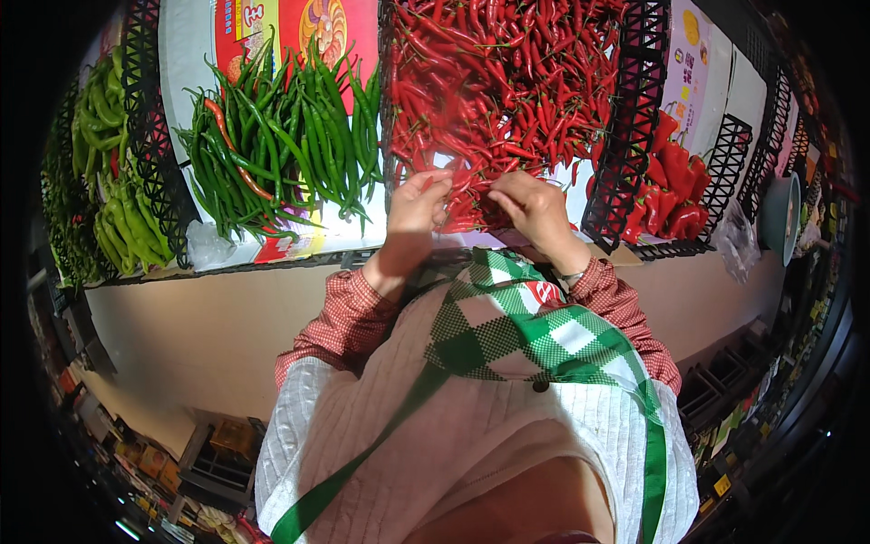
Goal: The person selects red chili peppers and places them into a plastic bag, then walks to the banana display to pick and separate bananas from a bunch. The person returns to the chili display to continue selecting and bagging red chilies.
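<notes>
A large heap of thin red chili peppers fills the display section in front of me. At its near edge, my left hand has its fingers curled, with a red chili pepper pinched at the fingertips. Just to the right, my right hand reaches over the same heap, thumb and fingers bent close together. Whether it holds a pepper is hidden by its own fingers. Loose red chilies lie between and below both hands on printed cardboard.
Black plastic lattice dividers separate the sections. Long green chilies lie to the left, with pale green peppers beyond. Red bell peppers sit to the right, near a plastic bag and a grey-green basin.
</notes>
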